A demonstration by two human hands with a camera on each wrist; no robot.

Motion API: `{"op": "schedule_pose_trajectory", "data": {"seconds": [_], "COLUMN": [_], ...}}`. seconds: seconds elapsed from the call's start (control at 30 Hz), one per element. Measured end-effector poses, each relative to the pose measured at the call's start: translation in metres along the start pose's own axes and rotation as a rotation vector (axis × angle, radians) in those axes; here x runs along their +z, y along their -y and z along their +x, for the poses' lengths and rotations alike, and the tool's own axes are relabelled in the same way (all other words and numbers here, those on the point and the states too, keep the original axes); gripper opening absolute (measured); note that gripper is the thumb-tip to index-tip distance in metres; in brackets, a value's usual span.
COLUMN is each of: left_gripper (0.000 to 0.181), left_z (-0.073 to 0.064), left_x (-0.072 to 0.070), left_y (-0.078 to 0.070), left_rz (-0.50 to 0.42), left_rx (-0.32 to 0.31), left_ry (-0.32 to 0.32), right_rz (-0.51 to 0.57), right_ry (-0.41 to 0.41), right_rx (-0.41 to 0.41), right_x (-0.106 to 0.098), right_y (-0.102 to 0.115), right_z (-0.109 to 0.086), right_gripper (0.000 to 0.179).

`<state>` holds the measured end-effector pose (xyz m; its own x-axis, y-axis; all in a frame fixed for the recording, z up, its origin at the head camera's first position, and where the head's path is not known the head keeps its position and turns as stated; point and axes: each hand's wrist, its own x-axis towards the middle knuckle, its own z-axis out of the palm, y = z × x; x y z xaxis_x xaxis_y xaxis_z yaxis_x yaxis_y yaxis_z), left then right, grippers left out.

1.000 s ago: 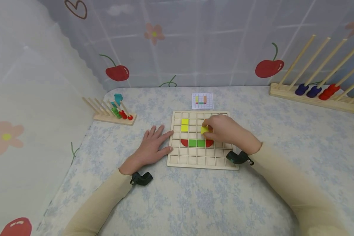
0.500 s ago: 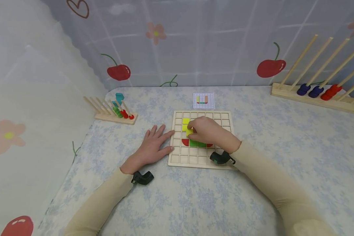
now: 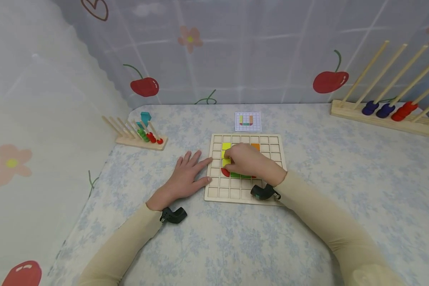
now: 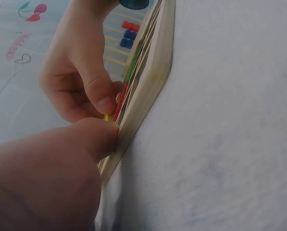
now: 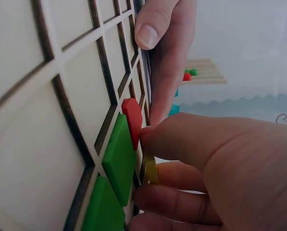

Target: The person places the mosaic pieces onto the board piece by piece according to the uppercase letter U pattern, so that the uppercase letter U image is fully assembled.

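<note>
A wooden grid board lies in front of me with coloured tiles in its cells. My right hand reaches over it and pinches a yellow square tile between thumb and fingers, at the cell just above the red rounded tile. Another yellow tile sits higher in the same column. Beside the red one are green tiles, partly covered by my hand in the head view. An orange tile shows past my knuckles. My left hand rests spread on the table, thumb and index fingertip at the board's left edge.
Behind the board lies a pattern card with a coloured U on a grid. A small bead rack and teal pieces stand at back left. A larger peg rack with blue and red beads stands at back right.
My right hand has moved left across the board with the yellow tile, to the column of yellow tiles, uncovering the orange tile. My left hand stays in place.
</note>
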<state>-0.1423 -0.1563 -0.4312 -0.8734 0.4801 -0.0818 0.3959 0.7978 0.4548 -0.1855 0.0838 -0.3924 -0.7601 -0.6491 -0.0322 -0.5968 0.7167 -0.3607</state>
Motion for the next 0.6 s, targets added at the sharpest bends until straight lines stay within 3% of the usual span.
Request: {"op": "schedule_pose_trajectory", "data": {"seconds": [0.6], "left_gripper": [0.062], "left_z": [-0.0003], "left_x": [-0.0001], "left_y": [0.0001], "left_rz": [0.004], "left_rx": [0.010], "left_ry": [-0.006], "right_rz": [-0.022], "right_ry": [-0.017], "right_rx": [-0.012], "right_x": [0.0012], "right_y": [0.0033], "right_z": [0.0026], "right_gripper": [0.016]}}
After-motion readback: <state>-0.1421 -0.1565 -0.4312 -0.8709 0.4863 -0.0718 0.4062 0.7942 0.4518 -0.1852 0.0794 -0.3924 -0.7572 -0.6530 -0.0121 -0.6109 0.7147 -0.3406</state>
